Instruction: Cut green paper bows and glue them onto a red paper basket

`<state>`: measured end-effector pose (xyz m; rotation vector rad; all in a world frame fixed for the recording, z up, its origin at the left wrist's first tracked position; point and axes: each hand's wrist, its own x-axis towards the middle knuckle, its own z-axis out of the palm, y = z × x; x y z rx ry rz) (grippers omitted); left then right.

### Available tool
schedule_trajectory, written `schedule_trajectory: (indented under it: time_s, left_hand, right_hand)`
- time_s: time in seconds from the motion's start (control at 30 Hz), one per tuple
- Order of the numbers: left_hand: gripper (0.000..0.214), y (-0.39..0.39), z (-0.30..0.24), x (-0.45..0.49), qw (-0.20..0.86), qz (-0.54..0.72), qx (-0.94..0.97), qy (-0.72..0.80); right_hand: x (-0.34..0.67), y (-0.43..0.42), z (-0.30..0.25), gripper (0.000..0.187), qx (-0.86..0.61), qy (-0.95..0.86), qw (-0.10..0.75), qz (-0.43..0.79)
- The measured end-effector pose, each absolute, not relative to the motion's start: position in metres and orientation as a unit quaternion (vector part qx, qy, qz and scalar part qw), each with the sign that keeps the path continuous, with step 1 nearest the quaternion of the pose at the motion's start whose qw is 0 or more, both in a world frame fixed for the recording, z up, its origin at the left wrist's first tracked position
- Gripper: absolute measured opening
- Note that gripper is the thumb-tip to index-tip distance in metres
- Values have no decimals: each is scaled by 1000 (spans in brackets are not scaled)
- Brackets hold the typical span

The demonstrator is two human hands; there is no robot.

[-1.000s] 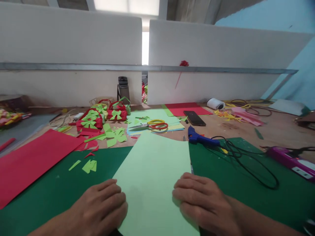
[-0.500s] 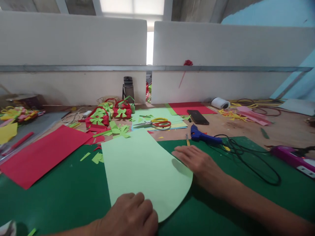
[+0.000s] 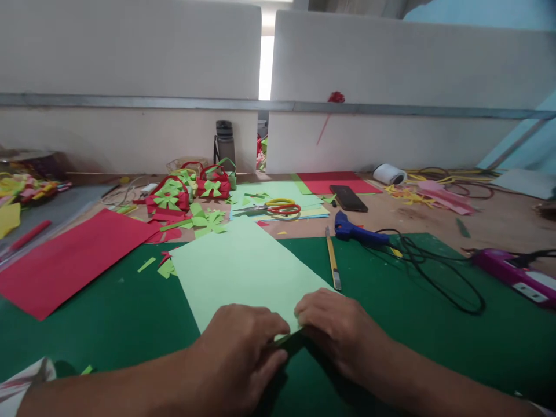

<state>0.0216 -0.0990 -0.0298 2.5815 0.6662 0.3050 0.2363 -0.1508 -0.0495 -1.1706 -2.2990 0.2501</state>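
Green mat, paper between fingers

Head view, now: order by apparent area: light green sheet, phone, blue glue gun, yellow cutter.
1. Light green sheet: clearly largest, also nearest the camera.
2. Phone and blue glue gun: too alike to rank.
3. Yellow cutter: just a thin strip.

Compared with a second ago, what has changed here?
The light green sheet has turned anticlockwise; the left hand and right hand, earlier on opposite sides, now sit close together, gripping its near side. The yellow cutter has come into full view. The scissors, glue gun and phone stayed put.
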Motion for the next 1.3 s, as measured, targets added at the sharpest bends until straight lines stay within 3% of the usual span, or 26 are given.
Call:
schedule_trajectory:
  time_s: [0.1, 0.13, 0.27, 0.37, 0.5, 0.57, 0.7, 0.9, 1.1, 1.17, 1.3]
  left_hand:
    - [46, -95, -29, 6, 246, 182, 914, 267]
    - [49, -94, -30, 0, 245, 194, 914, 258]
    - [18, -90, -39, -14, 245, 219, 923, 199]
    - [22, -95, -40, -16, 226, 213, 935, 172]
    - [28, -104, -25, -14, 224, 171, 933, 225]
    - [30, -102, -18, -11, 244, 154, 925, 246]
    - [36, -81, -14, 0, 309, 133, 897, 287]
    - [39, -47, -20, 10, 419, 107, 820, 374]
    - [41, -52, -16, 10, 452, 118, 811, 353]
    - [40, -60, -13, 10, 437, 109, 827, 335]
    - [27, -73, -11, 7, 370, 82, 868, 321]
  right_hand:
    - [243, -144, -56, 19, -449, -826, 313, 138]
    - [247, -143, -56, 17, -456, -815, 322, 157]
    - [255, -142, -49, 14, -480, -780, 326, 234]
    - [255, -139, -43, 8, -496, -777, 284, 263]
    - [255, -135, -34, 32, -500, -790, 229, 271]
    - [256, -134, -31, 32, -498, -787, 221, 290]
    - [257, -135, -29, 23, -527, -756, 229, 314]
    - [261, -134, -38, 46, -600, -706, 250, 282]
    - [265, -129, -42, 56, -587, -692, 262, 329]
    - [267, -126, -40, 49, -564, -686, 260, 379]
    - [272, -121, -36, 2, -520, -702, 228, 429]
